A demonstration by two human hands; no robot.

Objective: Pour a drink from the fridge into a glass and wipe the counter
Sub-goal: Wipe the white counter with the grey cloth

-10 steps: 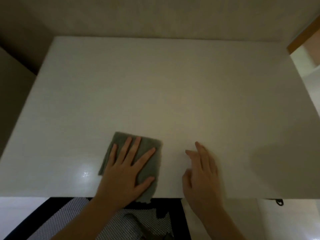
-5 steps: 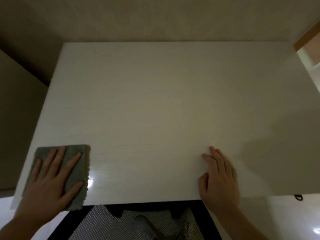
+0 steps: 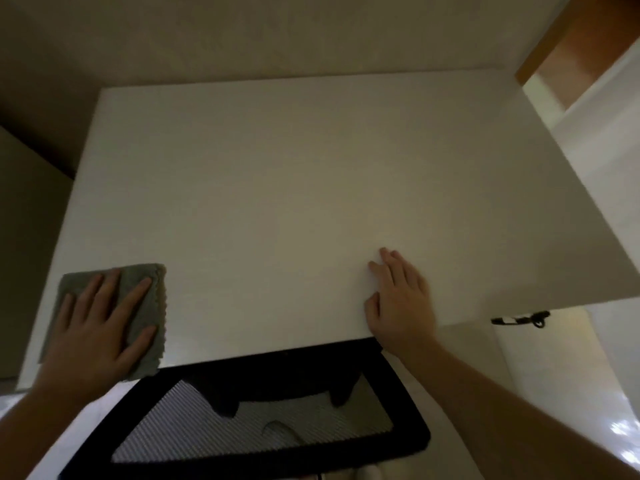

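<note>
White tabletop [image 3: 294, 188] lying bare across its middle and far side. Black mesh chair back [image 3: 263, 420] sitting under the near edge, between the arms. Grey cloth [image 3: 147, 306] lying at the near-left corner, long axis running near to far. Left hand [image 3: 93, 327] pressing flat on it, fingers spread. Right hand [image 3: 398, 299] resting open at the near edge, well apart, gripping nothing.

Grey-green cloth [image 3: 145, 306]; white counter [image 3: 294, 185]; black-framed chair back [image 3: 263, 417], grey ribbed mesh.
</note>
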